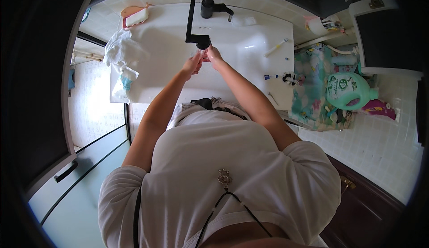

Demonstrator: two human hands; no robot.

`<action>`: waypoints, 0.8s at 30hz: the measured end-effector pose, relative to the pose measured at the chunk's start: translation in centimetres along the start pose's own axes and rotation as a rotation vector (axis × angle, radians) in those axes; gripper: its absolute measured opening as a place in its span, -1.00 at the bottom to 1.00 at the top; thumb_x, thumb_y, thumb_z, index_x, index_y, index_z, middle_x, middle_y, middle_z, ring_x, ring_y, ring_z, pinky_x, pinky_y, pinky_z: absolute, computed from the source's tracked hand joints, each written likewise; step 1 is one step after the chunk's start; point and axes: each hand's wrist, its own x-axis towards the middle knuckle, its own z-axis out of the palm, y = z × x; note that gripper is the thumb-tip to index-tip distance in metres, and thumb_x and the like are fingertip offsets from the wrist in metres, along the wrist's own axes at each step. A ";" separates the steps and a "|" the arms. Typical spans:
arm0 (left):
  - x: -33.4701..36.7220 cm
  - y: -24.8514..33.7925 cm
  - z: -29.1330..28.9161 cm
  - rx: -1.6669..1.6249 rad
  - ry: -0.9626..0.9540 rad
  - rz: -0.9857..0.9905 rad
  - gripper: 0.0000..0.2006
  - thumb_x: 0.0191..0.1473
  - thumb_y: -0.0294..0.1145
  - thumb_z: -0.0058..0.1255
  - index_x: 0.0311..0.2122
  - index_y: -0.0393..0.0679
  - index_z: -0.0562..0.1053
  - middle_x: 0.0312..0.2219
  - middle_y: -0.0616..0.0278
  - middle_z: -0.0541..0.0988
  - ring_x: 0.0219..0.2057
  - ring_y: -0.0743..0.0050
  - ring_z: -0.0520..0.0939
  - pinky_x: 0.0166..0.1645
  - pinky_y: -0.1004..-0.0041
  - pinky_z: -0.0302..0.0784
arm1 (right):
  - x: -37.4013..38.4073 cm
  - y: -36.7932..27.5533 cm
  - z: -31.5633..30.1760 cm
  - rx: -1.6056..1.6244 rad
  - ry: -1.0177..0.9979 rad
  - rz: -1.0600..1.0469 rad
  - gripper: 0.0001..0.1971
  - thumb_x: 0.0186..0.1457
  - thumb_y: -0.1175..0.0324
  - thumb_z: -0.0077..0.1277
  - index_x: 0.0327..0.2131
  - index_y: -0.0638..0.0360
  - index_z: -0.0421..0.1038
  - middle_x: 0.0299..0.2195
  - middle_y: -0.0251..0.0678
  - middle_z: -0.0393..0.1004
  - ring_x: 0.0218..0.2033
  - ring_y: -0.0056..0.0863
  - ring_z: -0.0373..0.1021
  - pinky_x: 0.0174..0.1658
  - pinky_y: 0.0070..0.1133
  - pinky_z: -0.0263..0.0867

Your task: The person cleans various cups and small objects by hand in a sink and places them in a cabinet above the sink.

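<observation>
Both my hands are close together over the white sink (165,29), beneath the black angular faucet (191,20). My left hand (193,64) has its fingers curled inward, and what they close on, if anything, is too small to make out. My right hand (215,56) is beside it, its fingers turned toward the left hand and partly hidden by the faucet's spout end. Something clear, perhaps water, shows just below the spout.
A soap bar (136,18) rests in a pink dish at the back left, above a crumpled white cloth (121,51). Along the sink's right side lie a toothbrush (276,47) and a small blue-and-white tube (271,76). A green jug (348,91) stands further right.
</observation>
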 end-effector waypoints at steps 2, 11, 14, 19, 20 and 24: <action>0.5 -0.1 -0.2 0.017 0.093 -0.026 -0.53 0.05 0.19 -0.36 -0.60 0.00 0.19 -0.75 0.51 0.14 -0.73 0.71 0.10 -0.65 0.62 0.01 | -0.4 -0.6 -0.2 0.066 -0.006 0.060 -0.75 0.14 0.18 -0.25 -0.41 0.12 0.32 -0.59 -0.40 0.37 -0.59 -0.65 0.32 -0.57 -0.66 0.26; 1.2 1.5 2.3 -0.107 0.256 0.060 -0.57 0.11 0.04 -0.41 -0.53 -0.09 0.33 -0.74 0.36 0.27 -0.74 0.62 0.24 -0.68 0.54 0.13 | -0.4 0.8 -1.8 -0.185 -0.286 -0.132 -0.82 0.10 0.17 -0.18 -0.32 0.01 0.30 -0.46 -0.49 0.37 -0.45 -0.71 0.30 -0.38 -0.64 0.25; 1.7 1.5 0.0 0.041 0.122 -0.003 -0.61 0.14 -0.03 -0.41 -0.53 -0.09 0.30 -0.75 0.36 0.26 -0.77 0.61 0.22 -0.71 0.55 0.10 | -1.5 0.8 -0.9 -0.218 -0.235 -0.102 -0.80 0.10 0.13 -0.19 -0.31 -0.02 0.29 -0.47 -0.52 0.35 -0.45 -0.70 0.28 -0.39 -0.64 0.25; 1.3 2.1 3.6 0.147 0.029 0.088 -0.62 0.12 0.02 -0.36 -0.56 -0.01 0.28 -0.73 0.43 0.27 -0.77 0.68 0.21 -0.72 0.60 0.05 | -2.3 1.7 -3.2 -0.102 -0.079 -0.046 -0.58 0.01 -0.18 -0.22 -0.25 -0.09 0.19 -0.43 -0.45 0.31 -0.44 -0.62 0.28 -0.41 -0.56 0.29; 1.4 2.2 4.1 0.178 0.041 0.109 -0.62 0.12 0.02 -0.35 -0.55 -0.02 0.29 -0.73 0.43 0.28 -0.76 0.69 0.22 -0.72 0.61 0.06 | -2.7 1.7 -3.1 -0.078 -0.065 -0.014 -0.53 -0.01 -0.22 -0.23 -0.23 -0.09 0.16 -0.43 -0.44 0.30 -0.43 -0.61 0.28 -0.41 -0.55 0.29; 2.7 2.6 7.4 0.220 0.072 0.283 -0.65 0.13 -0.08 -0.30 -0.38 -0.16 0.39 -0.60 0.34 0.41 -0.65 0.61 0.37 -0.62 0.53 0.27 | -2.7 3.4 -3.3 0.319 0.203 -0.373 -0.43 0.04 -0.07 -0.13 -0.11 0.22 0.01 -0.49 -0.32 0.33 -0.52 -0.56 0.32 -0.51 -0.59 0.26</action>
